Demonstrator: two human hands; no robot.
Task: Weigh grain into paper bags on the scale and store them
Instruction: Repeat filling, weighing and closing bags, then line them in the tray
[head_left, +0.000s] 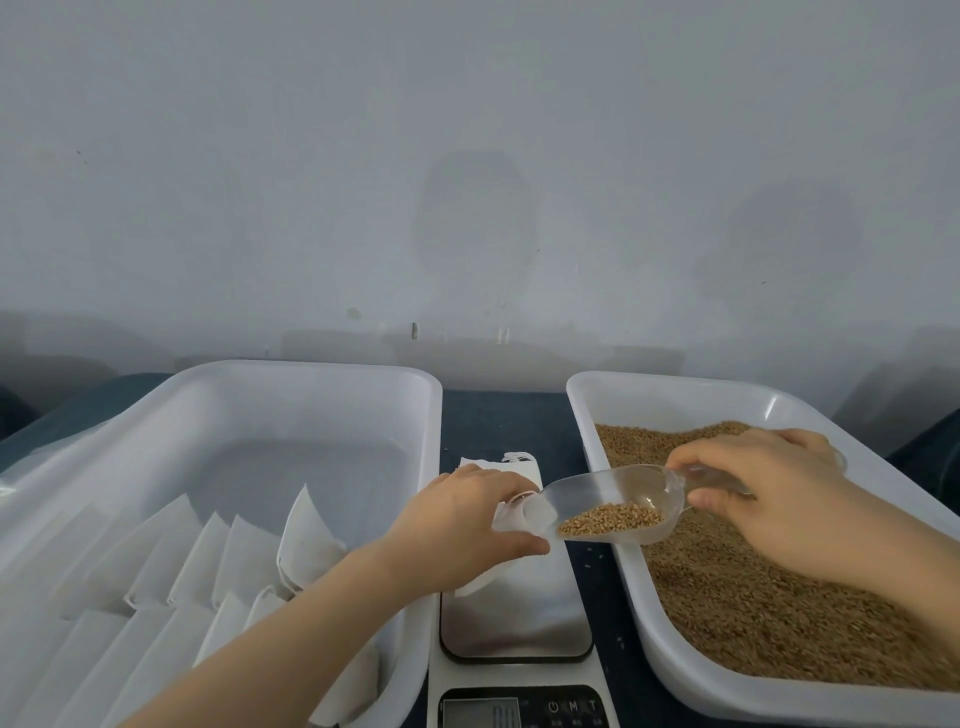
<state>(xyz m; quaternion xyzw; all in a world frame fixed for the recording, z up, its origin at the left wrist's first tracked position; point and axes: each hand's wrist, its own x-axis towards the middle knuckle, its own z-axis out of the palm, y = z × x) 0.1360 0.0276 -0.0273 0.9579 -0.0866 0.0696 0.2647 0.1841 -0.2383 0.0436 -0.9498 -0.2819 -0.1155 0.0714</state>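
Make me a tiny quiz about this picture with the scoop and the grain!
1. Fill the gap: the left hand holds a paper bag over the ____.
2. True or false: the scoop is empty.
3. Which hand grips the scoop's handle? A) left hand B) right hand C) neither

Key
1. scale
2. False: it carries grain.
3. B
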